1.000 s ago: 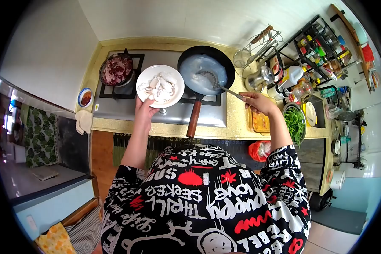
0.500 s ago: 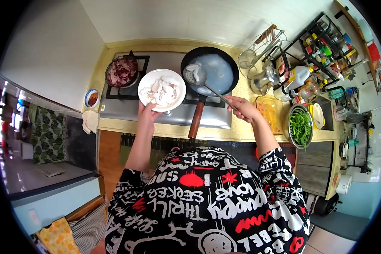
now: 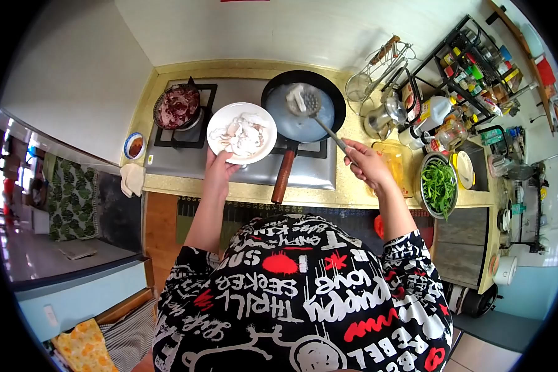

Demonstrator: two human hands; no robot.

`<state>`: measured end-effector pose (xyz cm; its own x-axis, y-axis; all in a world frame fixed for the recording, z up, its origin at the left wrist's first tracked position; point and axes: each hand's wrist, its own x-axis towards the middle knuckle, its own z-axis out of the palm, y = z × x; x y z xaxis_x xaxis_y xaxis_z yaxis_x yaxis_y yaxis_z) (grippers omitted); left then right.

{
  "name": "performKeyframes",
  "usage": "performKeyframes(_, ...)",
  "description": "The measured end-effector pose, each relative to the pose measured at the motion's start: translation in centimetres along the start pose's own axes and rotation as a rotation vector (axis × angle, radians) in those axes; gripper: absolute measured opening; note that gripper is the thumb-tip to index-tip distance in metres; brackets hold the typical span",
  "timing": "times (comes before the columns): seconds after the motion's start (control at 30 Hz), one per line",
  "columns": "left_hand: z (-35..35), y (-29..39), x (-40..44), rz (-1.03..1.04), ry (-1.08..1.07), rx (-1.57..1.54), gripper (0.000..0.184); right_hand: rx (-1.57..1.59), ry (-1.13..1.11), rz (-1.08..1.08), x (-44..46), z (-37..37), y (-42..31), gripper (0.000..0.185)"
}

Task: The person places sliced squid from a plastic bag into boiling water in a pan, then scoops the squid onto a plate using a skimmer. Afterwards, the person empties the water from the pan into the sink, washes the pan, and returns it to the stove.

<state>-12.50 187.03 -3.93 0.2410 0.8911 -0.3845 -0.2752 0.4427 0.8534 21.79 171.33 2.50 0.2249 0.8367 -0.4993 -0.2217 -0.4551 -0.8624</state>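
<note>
My left hand (image 3: 219,170) grips the near rim of a white plate (image 3: 263,149), which holds pale, whitish pieces (image 3: 242,133) just left of the wok. In my right hand (image 3: 366,164) is the handle of a slotted ladle (image 3: 310,102). The ladle's head is over the black wok (image 3: 337,87) and carries a few whitish pieces. Cloudy, pale liquid (image 3: 285,121) lies in the wok. The wok's wooden handle (image 3: 283,178) points toward my body, between my arms.
A pot of red meat (image 3: 177,106) stands on the left burner. Left of the stove are a small bowl (image 3: 134,146) and a cloth (image 3: 132,180). On the right are a glass dish (image 3: 395,164), a bowl of greens (image 3: 439,186), a metal pitcher (image 3: 384,118) and a bottle rack (image 3: 471,74).
The ladle dipped to the wok's left side, then rose toward its far middle with whitish pieces on it. My right hand shifted with it. My left hand still holds the plate, slightly nearer the wok.
</note>
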Motion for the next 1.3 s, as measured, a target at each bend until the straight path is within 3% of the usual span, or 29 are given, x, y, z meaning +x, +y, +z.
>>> performKeyframes(0.23,0.2,-0.2,0.5,0.003,-0.014,-0.003,0.058,0.163,-0.037,-0.019,-0.8,0.8,1.3,0.044)
performKeyframes(1.3,2.5,-0.2,2.1,-0.070,-0.088,0.114,0.058,0.058,0.103,-0.058,-2.5,1.8,1.9,0.044)
